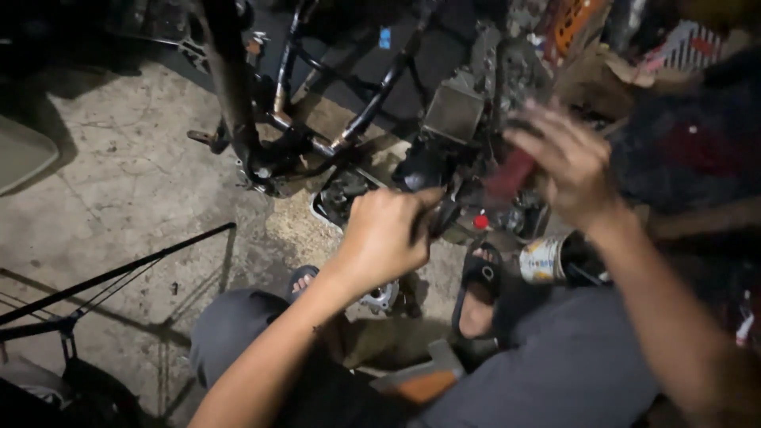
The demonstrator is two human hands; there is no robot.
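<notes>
Head view, looking down over the person's knees at a concrete floor (135, 182).

Left hand (384, 238): closed in a fist around a dark tool handle (432, 215), thumb side toward the work. The visible stub of the handle points up and right, into the engine block (456, 150); the tip is hidden in dark metal, so I cannot tell what it bears on.

Right hand (567, 162): motion-blurred, fingers curled over a reddish grip (511, 176), which looks like a second tool. Its long axis slopes down-left toward the same part of the engine. Whether the fingers fully close on it I cannot tell for certain; they appear wrapped.

Relation: the engine lies ahead of both hands, between them and the black tube frame (317, 119). The two tools converge on it from left and right. The left hand is nearer to the contact area and lower; the right hand is higher and to the side.

Room: open floor lies to the left of the frame. To the right it is crowded: a tin can (543, 260) lies just beside the sandalled foot (479, 289), with clutter behind. A small red cap (481, 222) sits below the engine, between the hands.
</notes>
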